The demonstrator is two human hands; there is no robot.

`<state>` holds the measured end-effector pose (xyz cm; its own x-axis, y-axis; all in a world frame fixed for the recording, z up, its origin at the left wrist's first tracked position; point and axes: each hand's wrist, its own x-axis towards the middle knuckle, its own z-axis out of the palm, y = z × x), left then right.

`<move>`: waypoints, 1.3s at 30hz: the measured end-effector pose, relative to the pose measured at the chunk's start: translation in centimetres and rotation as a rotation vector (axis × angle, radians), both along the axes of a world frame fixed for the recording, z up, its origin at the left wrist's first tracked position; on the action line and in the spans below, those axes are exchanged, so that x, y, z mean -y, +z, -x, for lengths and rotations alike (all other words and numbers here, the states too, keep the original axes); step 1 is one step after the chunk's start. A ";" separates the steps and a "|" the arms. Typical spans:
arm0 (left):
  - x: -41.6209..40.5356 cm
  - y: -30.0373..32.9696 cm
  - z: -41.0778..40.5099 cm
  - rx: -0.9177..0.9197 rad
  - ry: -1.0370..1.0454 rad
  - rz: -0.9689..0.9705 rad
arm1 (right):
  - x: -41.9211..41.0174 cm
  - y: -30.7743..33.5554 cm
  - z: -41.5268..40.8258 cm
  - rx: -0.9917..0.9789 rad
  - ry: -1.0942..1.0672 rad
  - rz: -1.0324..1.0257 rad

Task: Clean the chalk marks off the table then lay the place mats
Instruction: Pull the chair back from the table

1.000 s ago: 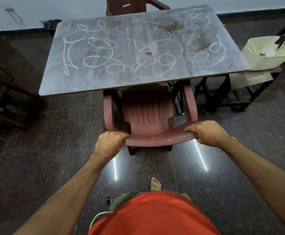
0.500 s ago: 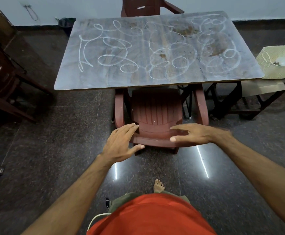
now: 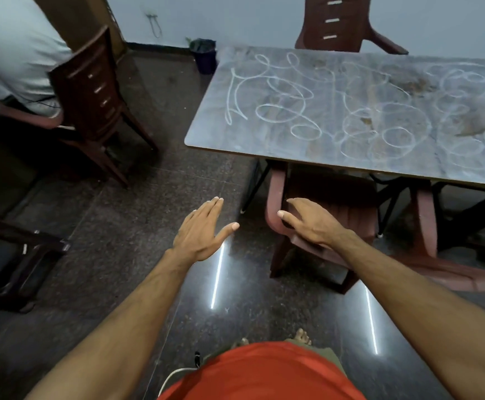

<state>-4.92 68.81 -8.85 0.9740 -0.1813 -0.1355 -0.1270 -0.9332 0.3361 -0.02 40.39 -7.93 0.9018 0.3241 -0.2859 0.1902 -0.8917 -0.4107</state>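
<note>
The grey table (image 3: 206, 141) stands at the upper right, its top covered in white chalk marks (image 3: 287, 108) and some brown stains. A red plastic chair (image 3: 276, 197) is pushed under its near edge. My left hand (image 3: 203, 229) hovers open over the dark floor, left of the chair, touching nothing. My right hand (image 3: 312, 222) is open, palm down, over the chair's near left corner; whether it touches the chair I cannot tell. No place mats or cloth are in view.
A second red chair (image 3: 342, 24) stands behind the table by the wall. At the left a dark brown chair (image 3: 96, 93) holds a seated person in a white shirt (image 3: 13, 44). A dark stool (image 3: 13, 264) sits at lower left; a small bin (image 3: 205, 54) by the wall.
Both hands let go of the chair's back edge and opened. The view swung left, so the table shifted right and the basket left the frame.
</note>
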 end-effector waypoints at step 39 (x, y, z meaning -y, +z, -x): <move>-22.2 -1.1 -37.3 -0.059 -0.169 -0.131 | -26.3 -5.5 -33.8 0.059 -0.117 0.077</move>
